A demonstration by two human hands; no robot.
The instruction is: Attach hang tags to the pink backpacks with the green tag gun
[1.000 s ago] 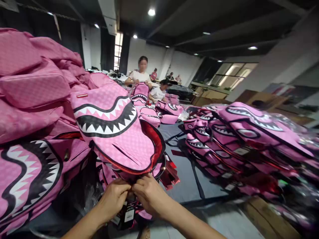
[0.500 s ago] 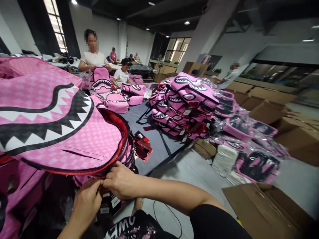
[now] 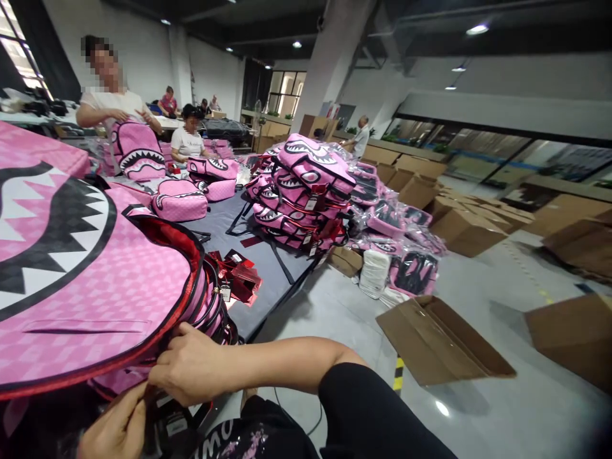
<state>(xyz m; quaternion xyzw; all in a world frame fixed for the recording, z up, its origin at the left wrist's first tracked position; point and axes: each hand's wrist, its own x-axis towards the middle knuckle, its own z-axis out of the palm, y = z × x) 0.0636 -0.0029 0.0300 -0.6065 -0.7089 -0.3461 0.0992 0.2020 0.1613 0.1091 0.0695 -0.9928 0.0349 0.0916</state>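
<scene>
Backpack point(image 3: 86, 287), pink, near left: our right hand point(image 3: 191, 366) pinches its red rim. Left hand point(image 3: 117, 427) grips tags beneath; we steady both.

Two hands at the lower left: left hand point(image 3: 117, 428), right hand point(image 3: 191, 366), both on one big pink shark-mouth backpack point(image 3: 86, 287). Beyond that backpack, five people: two near point(image 3: 112, 102) point(image 3: 187, 137), three far. One tall stack of pink backpacks point(image 3: 306, 191) right of it. One flattened cardboard box point(image 3: 440, 341) on the floor further right.
</scene>
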